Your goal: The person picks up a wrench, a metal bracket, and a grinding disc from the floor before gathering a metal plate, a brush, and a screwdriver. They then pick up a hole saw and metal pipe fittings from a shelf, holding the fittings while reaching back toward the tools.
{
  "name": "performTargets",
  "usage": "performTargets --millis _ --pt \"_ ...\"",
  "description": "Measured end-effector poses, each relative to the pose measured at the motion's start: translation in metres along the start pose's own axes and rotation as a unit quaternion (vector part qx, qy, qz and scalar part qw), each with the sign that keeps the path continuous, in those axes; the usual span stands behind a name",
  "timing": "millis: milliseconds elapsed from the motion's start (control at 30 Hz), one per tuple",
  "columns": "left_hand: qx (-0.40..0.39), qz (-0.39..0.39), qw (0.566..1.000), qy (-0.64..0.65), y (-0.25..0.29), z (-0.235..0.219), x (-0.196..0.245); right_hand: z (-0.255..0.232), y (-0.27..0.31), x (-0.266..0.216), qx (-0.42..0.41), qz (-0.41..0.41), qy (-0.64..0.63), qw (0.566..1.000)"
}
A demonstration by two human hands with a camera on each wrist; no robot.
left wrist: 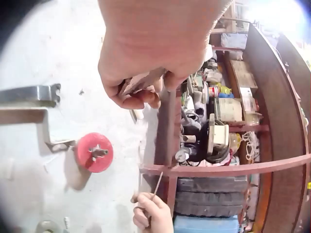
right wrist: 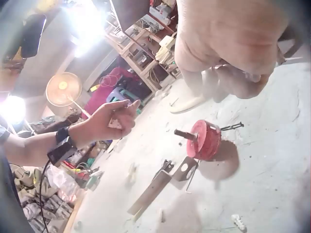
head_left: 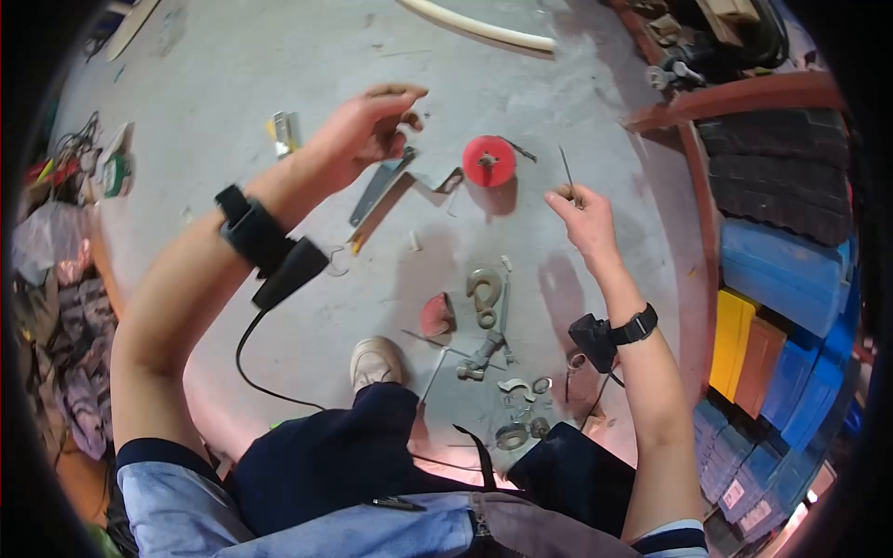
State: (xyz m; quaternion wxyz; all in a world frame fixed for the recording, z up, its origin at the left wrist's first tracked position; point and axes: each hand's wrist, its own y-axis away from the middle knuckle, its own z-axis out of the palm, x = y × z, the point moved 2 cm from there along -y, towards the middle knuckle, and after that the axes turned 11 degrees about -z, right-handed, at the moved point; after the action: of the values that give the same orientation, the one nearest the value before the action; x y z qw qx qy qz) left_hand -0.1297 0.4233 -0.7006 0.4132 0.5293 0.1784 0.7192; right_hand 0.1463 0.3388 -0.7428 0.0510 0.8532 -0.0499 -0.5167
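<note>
My right hand (head_left: 588,221) pinches a thin metal rod (head_left: 566,166) that points up and away; the left wrist view shows the same rod (left wrist: 158,183) between thumb and fingers. To its left a red reel (head_left: 488,162) with a centre spindle stands on the floor. My left hand (head_left: 367,128) hangs above the floor, fingers loosely bent, near a bent metal bracket (head_left: 379,191). In the right wrist view, that left hand (right wrist: 114,119) shows a gap between thumb and fingers; a greyish patch inside it in the left wrist view is unclear.
A hook (head_left: 484,288), a red piece (head_left: 435,314), rings and other metal parts lie on the floor near my feet. Blue and yellow bins (head_left: 733,339) line the right side. A box cutter (head_left: 281,133) lies left; a pale curved strip (head_left: 479,28) lies at the far edge.
</note>
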Motion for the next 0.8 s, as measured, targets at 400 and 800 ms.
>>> performTargets --millis 400,800 --pt "0.1 -0.107 0.967 0.207 0.03 -0.047 -0.125 0.023 0.04 -0.01 -0.104 0.122 -0.167 0.973" --pt "0.344 0.065 0.799 -0.488 -0.013 -0.07 -0.107 0.045 0.083 -0.002 -0.149 0.192 -0.157 0.957"
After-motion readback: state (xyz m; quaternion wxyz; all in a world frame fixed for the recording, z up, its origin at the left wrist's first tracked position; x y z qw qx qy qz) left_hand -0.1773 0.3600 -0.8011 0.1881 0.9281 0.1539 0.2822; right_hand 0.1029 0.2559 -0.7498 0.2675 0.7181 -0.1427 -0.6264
